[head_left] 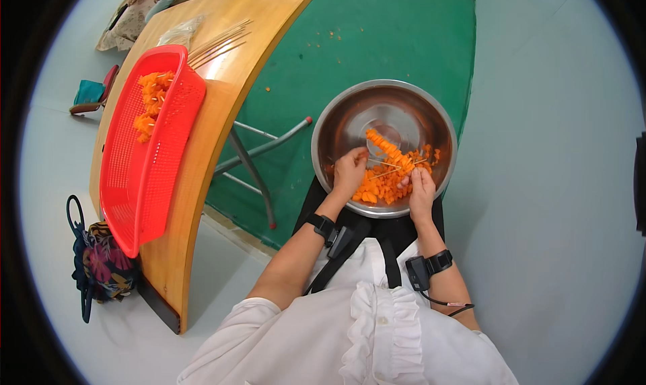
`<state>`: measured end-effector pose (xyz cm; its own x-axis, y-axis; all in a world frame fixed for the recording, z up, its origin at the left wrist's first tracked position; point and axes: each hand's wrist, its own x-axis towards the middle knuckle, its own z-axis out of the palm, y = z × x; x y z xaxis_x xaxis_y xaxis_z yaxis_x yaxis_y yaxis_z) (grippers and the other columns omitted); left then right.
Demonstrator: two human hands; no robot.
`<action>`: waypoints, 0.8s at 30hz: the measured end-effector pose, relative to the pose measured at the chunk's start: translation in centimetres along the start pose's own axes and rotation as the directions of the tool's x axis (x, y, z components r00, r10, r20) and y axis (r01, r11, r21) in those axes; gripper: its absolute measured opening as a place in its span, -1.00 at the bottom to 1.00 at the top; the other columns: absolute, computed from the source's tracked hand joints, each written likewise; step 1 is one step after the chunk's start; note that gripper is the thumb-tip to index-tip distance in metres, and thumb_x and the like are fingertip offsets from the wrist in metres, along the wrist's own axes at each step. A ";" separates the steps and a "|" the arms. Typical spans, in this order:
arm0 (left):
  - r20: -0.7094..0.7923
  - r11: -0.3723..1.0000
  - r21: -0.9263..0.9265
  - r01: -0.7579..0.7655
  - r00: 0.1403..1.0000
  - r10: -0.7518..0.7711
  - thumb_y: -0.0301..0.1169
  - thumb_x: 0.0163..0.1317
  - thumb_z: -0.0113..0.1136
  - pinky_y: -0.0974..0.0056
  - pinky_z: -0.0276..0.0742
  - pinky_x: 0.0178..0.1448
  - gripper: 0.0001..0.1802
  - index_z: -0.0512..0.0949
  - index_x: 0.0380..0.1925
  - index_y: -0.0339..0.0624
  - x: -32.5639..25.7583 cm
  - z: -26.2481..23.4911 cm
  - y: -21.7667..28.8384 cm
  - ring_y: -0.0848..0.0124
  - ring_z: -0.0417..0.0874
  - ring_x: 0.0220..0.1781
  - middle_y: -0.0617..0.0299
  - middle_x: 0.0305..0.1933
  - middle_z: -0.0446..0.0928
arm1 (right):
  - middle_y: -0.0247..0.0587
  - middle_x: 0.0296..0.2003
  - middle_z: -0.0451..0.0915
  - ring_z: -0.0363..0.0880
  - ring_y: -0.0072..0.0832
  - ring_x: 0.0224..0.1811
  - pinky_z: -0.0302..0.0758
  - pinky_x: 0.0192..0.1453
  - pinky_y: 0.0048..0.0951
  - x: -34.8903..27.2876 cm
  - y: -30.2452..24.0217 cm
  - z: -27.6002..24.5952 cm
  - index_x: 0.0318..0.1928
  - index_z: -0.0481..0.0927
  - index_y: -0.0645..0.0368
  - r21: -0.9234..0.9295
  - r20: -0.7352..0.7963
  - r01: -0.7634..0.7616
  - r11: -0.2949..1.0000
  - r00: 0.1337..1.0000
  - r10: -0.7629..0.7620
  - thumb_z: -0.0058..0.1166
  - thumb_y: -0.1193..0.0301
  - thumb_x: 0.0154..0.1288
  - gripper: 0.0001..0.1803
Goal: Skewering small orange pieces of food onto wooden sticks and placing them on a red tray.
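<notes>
A wide steel bowl (pixel 328 119) rests on my lap, with a heap of small bright orange pieces (pixel 385 188) in its lower part. A longer ridged row of orange pieces (pixel 387 145) slants across the bowl from upper left toward my right hand. My left hand (pixel 351 173) is over the bowl's left side, its fingers pinched at the end of a thin pale skewer (pixel 383 163). On the right, my right hand (pixel 421 191) has its fingers closed round the skewers where orange pieces bunch together. Its fingertips are partly hidden by those pieces.
At left stands a wooden table (pixel 256 55) carrying a red perforated basket (pixel 158 176) with threaded orange pieces (pixel 149 102) inside. Loose sticks (pixel 219 43) lie beyond it. Metal table legs (pixel 249 159) reach toward the bowl. A flowered bag (pixel 108 264) hangs by the table's near end.
</notes>
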<state>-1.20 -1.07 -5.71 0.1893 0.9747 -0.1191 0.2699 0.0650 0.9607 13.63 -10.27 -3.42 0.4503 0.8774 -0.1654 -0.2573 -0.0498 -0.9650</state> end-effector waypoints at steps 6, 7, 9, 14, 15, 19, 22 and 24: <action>0.256 0.964 0.204 -0.170 0.960 0.115 -0.48 0.09 0.07 0.36 0.51 -0.18 -0.79 0.57 -0.26 -0.29 -1.0 0.3 1.9 0.35 0.64 -0.29 0.03 -0.30 0.60 | -0.30 -0.55 0.43 0.44 -0.56 -0.51 0.41 -0.33 -0.58 0.3 -0.5 -0.4 -0.38 0.38 0.24 0.146 -0.019 -0.072 0.987 0.997 0.076 -0.25 0.39 0.36 -0.78; 0.299 0.950 0.218 -0.224 0.942 0.154 -0.46 0.05 0.11 0.29 0.50 -0.17 -0.81 0.59 -0.32 -0.27 -1.2 0.2 2.6 0.25 0.62 -0.28 0.00 -0.31 0.58 | -0.30 -0.55 0.43 0.44 -0.56 -0.51 0.41 -0.33 -0.58 0.4 -0.7 -0.5 -0.38 0.38 0.24 0.137 -0.015 -0.065 0.988 0.998 0.068 -0.25 0.39 0.36 -0.78; 0.339 0.909 0.207 -0.362 0.898 0.280 -0.45 0.04 0.12 0.26 0.49 -0.16 -0.82 0.58 -0.35 -0.28 -1.4 -0.3 1.9 0.20 0.61 -0.26 0.00 -0.32 0.58 | -0.29 -0.53 0.45 0.47 -0.54 -0.48 0.43 -0.30 -0.55 0.4 -0.9 -0.2 -0.36 0.41 0.25 0.201 0.000 -0.127 0.971 0.992 0.129 -0.22 0.40 0.35 -0.80; 0.507 0.715 0.252 -0.652 0.718 0.477 -0.34 -0.09 0.19 0.14 0.43 -0.26 -0.81 0.57 -0.55 -0.24 -1.0 -1.6 0.5 0.13 0.53 -0.38 0.06 -0.48 0.51 | -0.26 -0.46 0.50 0.51 -0.51 -0.41 0.46 -0.20 -0.51 0.3 -2.3 1.2 -0.29 0.46 0.30 0.159 0.175 -0.186 0.970 0.972 0.157 -0.11 0.41 0.29 -0.82; 0.526 0.692 0.241 -0.680 0.691 0.496 -0.30 -0.12 0.20 0.13 0.42 -0.28 -0.80 0.56 -0.59 -0.23 -1.1 -1.5 0.4 0.13 0.52 -0.40 0.06 -0.52 0.50 | -0.27 -0.46 0.51 0.51 -0.51 -0.40 0.46 -0.20 -0.51 0.1 -3.2 1.3 -0.29 0.47 0.29 0.157 0.179 -0.228 0.961 0.963 0.199 -0.07 0.42 0.27 -0.83; 0.596 0.650 0.135 -0.748 0.585 0.550 -0.22 -0.19 0.23 0.11 0.40 -0.29 -0.74 0.54 -0.70 -0.22 -1.1 0.6 1.4 0.12 0.51 -0.40 0.08 -0.58 0.47 | -0.29 -0.40 0.51 0.51 -0.53 -0.32 0.48 -0.18 -0.50 1.2 -8.8 0.0 -0.30 0.48 0.22 0.299 0.317 -0.338 0.892 0.917 0.241 0.00 0.45 0.20 -0.90; 0.596 0.654 0.154 -0.741 0.597 0.536 -0.20 -0.21 0.25 0.11 0.38 -0.27 -0.71 0.54 -0.72 -0.22 -1.9 -0.2 1.2 0.14 0.49 -0.38 0.08 -0.58 0.47 | -0.30 -0.44 0.51 0.50 -0.53 -0.39 0.47 -0.26 -0.52 3.0 -13.7 2.5 -0.33 0.50 0.23 0.156 0.532 -0.382 0.911 0.809 0.248 0.05 0.48 0.16 -0.91; 0.582 0.642 0.181 -0.745 0.607 0.541 -0.19 -0.21 0.25 0.11 0.38 -0.26 -0.70 0.53 -0.71 -0.23 -2.1 -0.3 0.7 0.15 0.49 -0.37 0.08 -0.57 0.48 | -0.30 -0.46 0.50 0.46 -0.57 -0.45 0.43 -0.33 -0.55 3.6 -17.0 5.3 -0.36 0.51 0.25 0.022 0.560 -0.321 0.947 0.788 0.254 0.07 0.49 0.14 -0.92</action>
<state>-1.73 -3.00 -4.72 0.8105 0.5024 0.3012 0.2030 -0.7232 0.6601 15.06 -3.76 13.45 -0.1894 0.9465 -0.2613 -0.4070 -0.3179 -0.8563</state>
